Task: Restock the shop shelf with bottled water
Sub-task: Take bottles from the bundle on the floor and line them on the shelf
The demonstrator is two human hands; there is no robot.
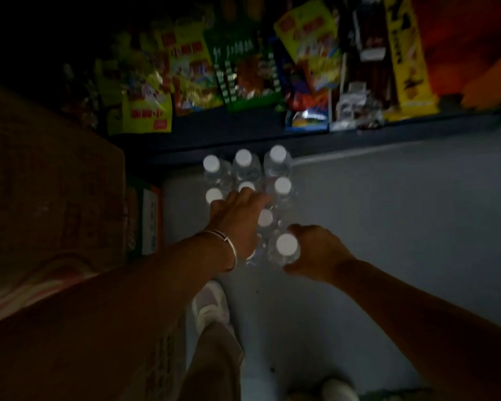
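Several clear water bottles with white caps (pixel 277 154) stand in rows on the grey floor (pixel 388 212) at the foot of a dark shelf. My left hand (pixel 237 218), a bangle on its wrist, lies over the middle of the group, fingers stretched across the caps. My right hand (pixel 315 253) grips the nearest bottle (pixel 285 246) around its neck and shoulder. The light is dim and the picture is blurred.
The dark shelf edge (pixel 301 137) runs above the bottles and carries colourful snack packets (pixel 191 79). A large cardboard box (pixel 47 183) stands at the left, smaller cartons (pixel 149 218) beside it. My feet in light shoes (pixel 210 308) are below the bottles.
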